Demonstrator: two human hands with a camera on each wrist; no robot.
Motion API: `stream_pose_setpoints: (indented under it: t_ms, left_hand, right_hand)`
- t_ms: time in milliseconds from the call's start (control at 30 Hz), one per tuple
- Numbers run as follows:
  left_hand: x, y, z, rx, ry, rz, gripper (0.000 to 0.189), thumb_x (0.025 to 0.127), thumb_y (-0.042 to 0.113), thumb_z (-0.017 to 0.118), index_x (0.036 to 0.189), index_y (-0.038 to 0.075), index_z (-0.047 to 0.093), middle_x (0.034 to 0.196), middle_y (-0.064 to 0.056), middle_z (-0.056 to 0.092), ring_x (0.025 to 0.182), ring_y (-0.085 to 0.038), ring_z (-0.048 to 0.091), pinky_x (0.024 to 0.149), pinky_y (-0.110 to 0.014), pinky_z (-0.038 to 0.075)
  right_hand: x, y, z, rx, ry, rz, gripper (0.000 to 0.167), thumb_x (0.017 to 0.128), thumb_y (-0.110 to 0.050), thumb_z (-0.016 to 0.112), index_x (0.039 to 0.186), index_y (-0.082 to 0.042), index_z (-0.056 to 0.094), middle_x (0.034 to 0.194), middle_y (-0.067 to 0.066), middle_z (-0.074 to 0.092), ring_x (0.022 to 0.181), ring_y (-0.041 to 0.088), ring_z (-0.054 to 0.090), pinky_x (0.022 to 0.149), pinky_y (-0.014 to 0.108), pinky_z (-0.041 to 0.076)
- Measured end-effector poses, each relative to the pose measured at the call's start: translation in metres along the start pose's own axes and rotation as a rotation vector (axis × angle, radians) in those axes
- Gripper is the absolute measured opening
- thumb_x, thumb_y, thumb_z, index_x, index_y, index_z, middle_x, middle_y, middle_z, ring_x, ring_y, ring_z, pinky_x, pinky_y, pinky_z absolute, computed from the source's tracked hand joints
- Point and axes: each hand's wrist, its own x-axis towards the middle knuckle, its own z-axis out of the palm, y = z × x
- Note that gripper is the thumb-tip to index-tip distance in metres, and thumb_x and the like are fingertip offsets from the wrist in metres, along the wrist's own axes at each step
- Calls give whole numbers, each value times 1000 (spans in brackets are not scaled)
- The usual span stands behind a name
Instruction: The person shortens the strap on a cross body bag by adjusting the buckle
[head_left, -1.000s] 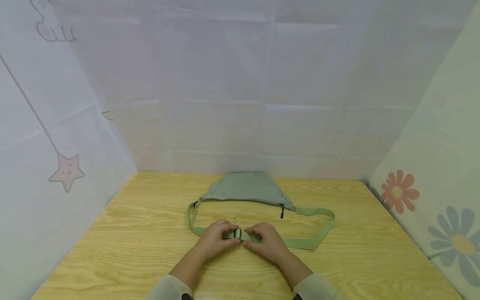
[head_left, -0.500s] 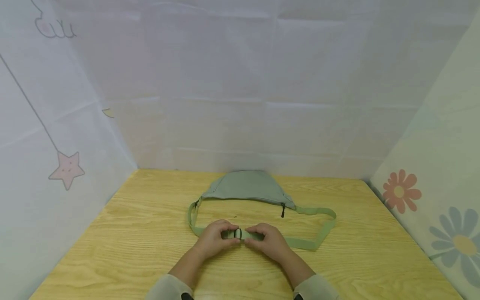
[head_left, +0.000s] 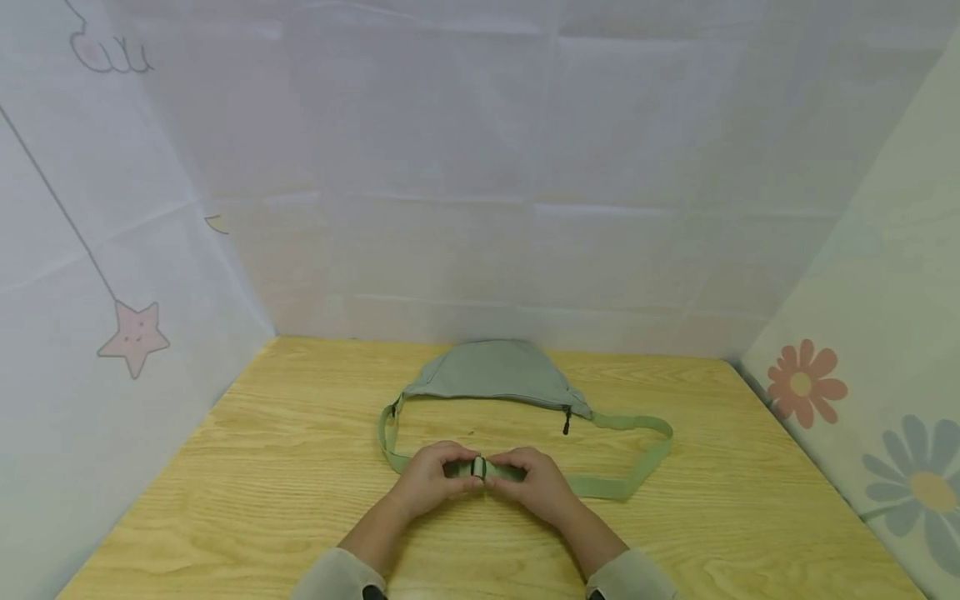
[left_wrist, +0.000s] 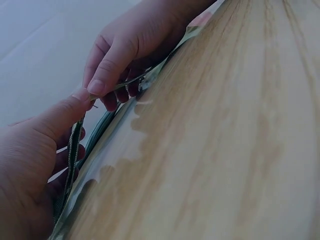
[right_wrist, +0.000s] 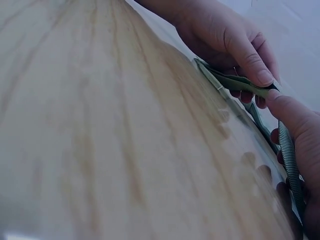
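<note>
A grey-green waist bag (head_left: 495,372) lies toward the back of the table, its light green strap (head_left: 603,486) looped forward. At the front of that loop my left hand (head_left: 429,479) pinches the strap between thumb and fingers, just left of a dark-edged slide buckle (head_left: 478,468). My right hand (head_left: 534,482) pinches the strap on the buckle's other side, the two hands' fingertips nearly meeting. In the left wrist view the strap (left_wrist: 75,145) runs through both grips, raised off the table. The right wrist view shows the strap (right_wrist: 240,82) bent between the thumbs, the buckle mostly hidden.
The wood-grain table (head_left: 247,500) is bordered by pale cloth walls at the back (head_left: 420,167) and both sides, printed with a star and flowers. A black zipper pull (head_left: 566,421) hangs from the bag's right end.
The buckle and my left fingertips have shifted slightly right, and the gap between the two hands has narrowed. The bag stays put; the head view has tilted a little.
</note>
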Motion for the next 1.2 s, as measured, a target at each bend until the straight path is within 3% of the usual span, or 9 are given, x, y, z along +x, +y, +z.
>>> stream_pose_setpoints:
  t_ms: [267, 467, 767, 967, 1200]
  left_hand:
    - [0, 0, 1, -49, 19, 5, 33, 82, 28, 80, 110, 13, 73, 109, -2, 72, 104, -18, 64, 91, -24, 48]
    - [0, -1, 1, -83, 45, -11, 33, 82, 26, 80, 110, 11, 73, 109, -5, 72, 103, -21, 65, 89, -24, 48]
    - [-1, -2, 0, -122, 75, -33, 33, 82, 25, 79, 111, 9, 73, 109, -7, 72, 102, -20, 64, 87, -22, 48]
    - [-1, -2, -1, -174, 75, -71, 32, 83, 23, 79, 111, 9, 73, 110, -8, 71, 100, -14, 63, 85, -21, 48]
    - [-1, -1, -1, -205, 57, -91, 33, 84, 24, 78, 112, 7, 71, 113, -11, 70, 96, -9, 60, 82, -22, 48]
  right_hand:
    - [0, 0, 1, 6, -7, -31, 40, 85, -38, 76, 117, -15, 72, 113, 1, 71, 102, 21, 63, 83, 26, 50]
    - [0, 0, -2, -60, -10, -85, 50, 81, -40, 79, 121, -12, 70, 115, 2, 72, 103, 23, 64, 85, 28, 51]
    - [-1, 2, -7, -155, 23, -137, 45, 82, -38, 79, 118, -13, 71, 112, 0, 73, 102, 20, 66, 88, 35, 52]
    - [-3, 4, -9, -157, 33, -115, 41, 83, -37, 78, 116, -13, 72, 111, -1, 74, 102, 20, 66, 88, 36, 52]
    - [-3, 2, -8, -54, 15, -40, 40, 84, -36, 77, 116, -13, 72, 112, 2, 73, 103, 23, 65, 84, 27, 52]
